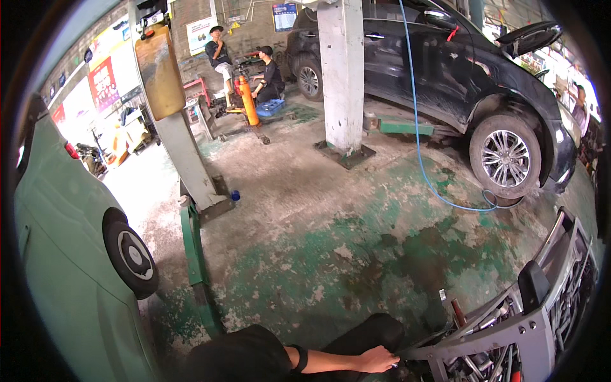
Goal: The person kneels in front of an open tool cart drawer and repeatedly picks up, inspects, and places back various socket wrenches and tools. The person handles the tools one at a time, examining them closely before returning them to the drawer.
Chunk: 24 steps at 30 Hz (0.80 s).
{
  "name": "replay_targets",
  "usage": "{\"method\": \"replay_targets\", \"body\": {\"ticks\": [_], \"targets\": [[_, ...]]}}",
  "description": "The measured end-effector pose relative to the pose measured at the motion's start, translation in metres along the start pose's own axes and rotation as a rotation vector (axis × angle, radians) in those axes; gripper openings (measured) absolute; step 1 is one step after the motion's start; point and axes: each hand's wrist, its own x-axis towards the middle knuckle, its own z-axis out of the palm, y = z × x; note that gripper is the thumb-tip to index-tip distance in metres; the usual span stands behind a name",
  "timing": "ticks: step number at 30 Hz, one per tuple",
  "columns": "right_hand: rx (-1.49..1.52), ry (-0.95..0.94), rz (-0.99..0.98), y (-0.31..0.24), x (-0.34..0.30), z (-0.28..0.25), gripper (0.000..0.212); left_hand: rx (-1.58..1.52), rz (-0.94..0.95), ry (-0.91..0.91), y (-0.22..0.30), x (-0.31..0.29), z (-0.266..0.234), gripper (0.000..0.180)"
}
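Note:
My left arm reaches rightward along the lower edge from a black sleeve, with a dark band on the forearm. My left hand (380,360) is closed, its fingers curled round a small object. Only a pale tip of that object shows, too little to name. Close beside the hand is the corner of a grey metal tool cart (503,344). Loose metal tools (493,315) and a brown cylindrical piece (458,313) lie in its compartments. A dark-trousered knee (375,331) is just beyond my forearm. My right hand is outside the picture.
A pale green car (70,254) stands at the left, a dark car (414,70) at the far right. Between them rise lift posts (342,76) with green arms (193,242). A blue hose (417,127) hangs to the stained floor. Two people (270,83) are at the back.

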Motion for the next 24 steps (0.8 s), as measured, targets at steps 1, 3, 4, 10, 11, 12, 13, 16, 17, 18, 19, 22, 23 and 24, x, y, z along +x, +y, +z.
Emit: {"method": "replay_targets", "body": {"ticks": [1, 3, 4, 10, 11, 12, 13, 16, 17, 18, 19, 22, 23, 24], "targets": [[-0.001, 0.006, 0.013, -0.001, -0.001, 0.000, 0.035, 0.005, 0.002, 0.008, -0.001, 0.000, 0.003, 0.027], [-0.021, 0.014, 0.022, -0.002, -0.002, 0.001, 0.035, 0.007, 0.003, 0.020, -0.003, -0.001, 0.008, 0.026], [-0.038, 0.015, 0.017, -0.003, -0.002, 0.002, 0.034, 0.005, 0.000, 0.024, -0.005, -0.001, 0.010, 0.026], [-0.010, 0.082, 0.006, -0.003, -0.003, 0.005, 0.029, 0.005, -0.010, 0.020, -0.007, -0.001, 0.014, 0.025], [-0.008, 0.089, 0.000, -0.002, -0.002, 0.005, 0.028, 0.005, -0.008, 0.018, -0.006, -0.001, 0.014, 0.024], [-0.007, 0.087, -0.005, -0.002, -0.002, 0.005, 0.026, 0.007, -0.011, 0.018, -0.006, -0.001, 0.013, 0.024], [-0.007, 0.084, -0.009, -0.001, -0.001, 0.004, 0.025, 0.009, -0.015, 0.018, -0.005, -0.001, 0.013, 0.023], [-0.012, 0.087, -0.022, -0.002, -0.002, 0.005, 0.024, 0.010, -0.007, 0.025, -0.005, -0.002, 0.012, 0.023], [-0.015, 0.090, -0.026, -0.004, -0.003, 0.006, 0.024, 0.010, -0.002, 0.029, -0.005, -0.002, 0.012, 0.024], [-0.009, 0.086, -0.011, -0.006, -0.005, 0.007, 0.024, 0.001, -0.007, 0.014, -0.006, -0.002, 0.013, 0.024], [-0.004, 0.082, 0.003, -0.009, -0.007, 0.009, 0.024, -0.008, -0.012, -0.001, -0.007, -0.002, 0.013, 0.024], [-0.010, 0.112, 0.022, -0.018, -0.015, 0.013, 0.024, -0.012, -0.022, -0.022, -0.008, -0.001, 0.015, 0.026], [-0.014, 0.128, 0.023, -0.020, -0.017, 0.013, 0.025, -0.008, -0.025, -0.024, -0.007, -0.001, 0.015, 0.026], [-0.019, 0.109, 0.028, -0.022, -0.019, 0.013, 0.025, -0.006, -0.018, -0.014, -0.006, -0.001, 0.014, 0.027]]}}
